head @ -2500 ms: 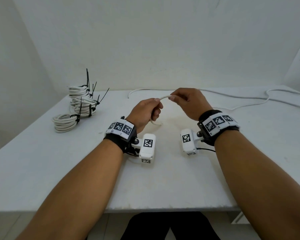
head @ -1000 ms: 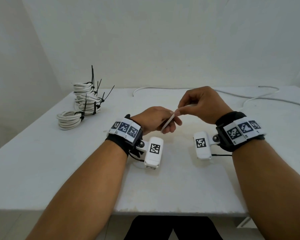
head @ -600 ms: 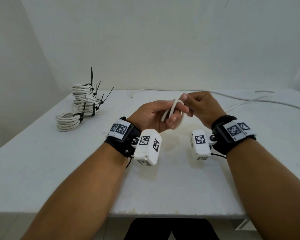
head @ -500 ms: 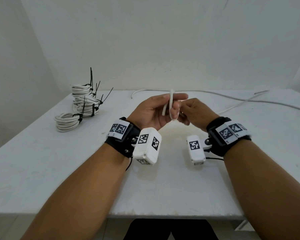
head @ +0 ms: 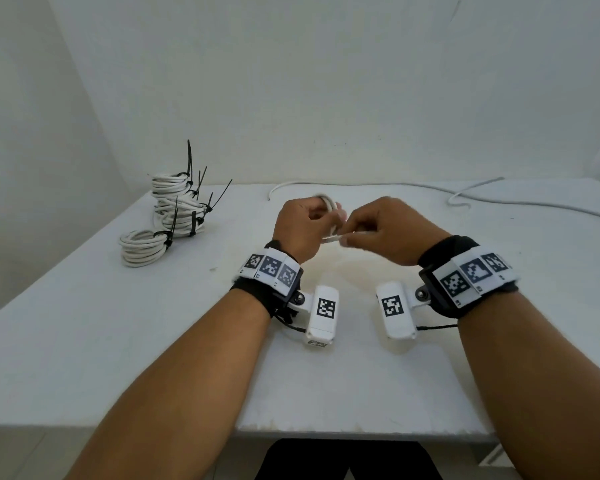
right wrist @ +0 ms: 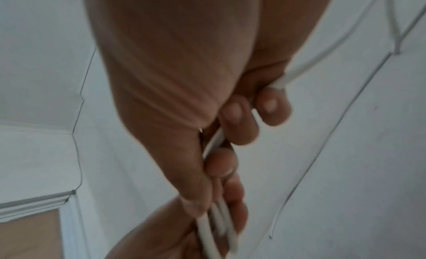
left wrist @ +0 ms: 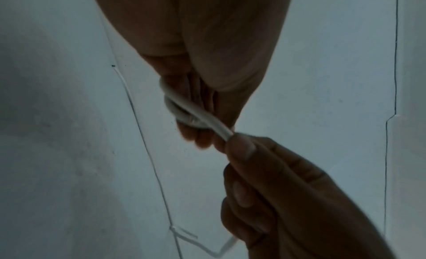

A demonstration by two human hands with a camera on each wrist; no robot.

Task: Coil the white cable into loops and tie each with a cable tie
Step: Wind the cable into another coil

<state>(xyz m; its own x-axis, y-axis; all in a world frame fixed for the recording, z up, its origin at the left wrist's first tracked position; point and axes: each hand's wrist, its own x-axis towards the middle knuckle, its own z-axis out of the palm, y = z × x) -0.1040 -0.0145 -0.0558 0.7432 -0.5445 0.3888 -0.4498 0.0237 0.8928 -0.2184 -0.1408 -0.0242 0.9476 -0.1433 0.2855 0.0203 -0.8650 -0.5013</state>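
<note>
The white cable point(head: 329, 206) is wound in a small loop round the fingers of my left hand point(head: 303, 226), above the middle of the table. In the left wrist view the cable point(left wrist: 198, 115) wraps those fingers and runs down into my right hand point(left wrist: 253, 164). My right hand point(head: 381, 233) pinches the cable close beside the left hand. In the right wrist view the cable point(right wrist: 282, 81) passes through its curled fingers point(right wrist: 239, 124) and trails away over the table. The loose length of cable point(head: 520, 200) lies along the far right.
Three coils of white cable bound with black cable ties point(head: 174, 209) are piled at the far left of the white table point(head: 118, 327). Walls stand close behind and to the left. The table's front edge point(head: 326, 429) is near my body.
My left hand has turned palm down with a cable loop round its fingers. My right hand has swung round it and now pinches the cable on the near side, a little lower.
</note>
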